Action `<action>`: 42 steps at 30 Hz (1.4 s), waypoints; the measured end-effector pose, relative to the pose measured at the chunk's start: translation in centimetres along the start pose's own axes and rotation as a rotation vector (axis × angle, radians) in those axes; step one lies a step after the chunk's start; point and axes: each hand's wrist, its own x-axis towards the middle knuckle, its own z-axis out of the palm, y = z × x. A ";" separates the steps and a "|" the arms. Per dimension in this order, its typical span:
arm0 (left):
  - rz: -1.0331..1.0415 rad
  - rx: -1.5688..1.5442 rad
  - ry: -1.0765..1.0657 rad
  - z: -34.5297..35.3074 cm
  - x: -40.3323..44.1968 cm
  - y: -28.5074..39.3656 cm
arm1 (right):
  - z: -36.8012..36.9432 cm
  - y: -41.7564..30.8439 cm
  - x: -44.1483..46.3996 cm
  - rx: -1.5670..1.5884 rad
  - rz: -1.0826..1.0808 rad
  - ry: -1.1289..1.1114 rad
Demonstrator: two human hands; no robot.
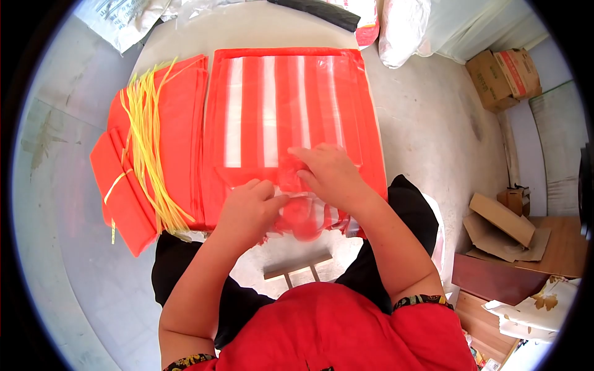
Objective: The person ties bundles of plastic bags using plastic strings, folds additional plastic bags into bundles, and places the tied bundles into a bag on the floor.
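Observation:
On the table lies a stack of red fabric sheets [253,111] with white strips showing, under clear plastic. At its near edge is a crumpled clear plastic sleeve [297,210] with red showing through, partly smeared by motion. My left hand [250,213] is closed, its fingertips pinching the plastic at the left. Reaching over from the right, my right hand [331,176] has its thumb and forefinger around a blurred fold of the same plastic. Left of the stack, a bundle of yellow ties [148,148] rests across more red fabric [185,123].
A rolled red bundle [124,191] tied with a yellow strip lies at the table's left. White plastic bags [402,28] and a dark roll [318,12] are at the far edge. Cardboard boxes [504,77] stand on the floor at right; an opened carton [507,229] lies nearer.

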 end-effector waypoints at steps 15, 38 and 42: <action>-0.006 -0.100 0.272 1.2 2.6 0.5 | 2.3 0.4 -0.3 0.230 0.022 -0.024; -0.163 -0.092 0.124 3.3 2.9 -1.8 | 0.8 0.3 -2.9 0.028 -0.310 0.035; -0.048 -0.048 0.073 0.8 2.6 -0.8 | 0.9 0.5 -3.2 0.037 -0.237 0.018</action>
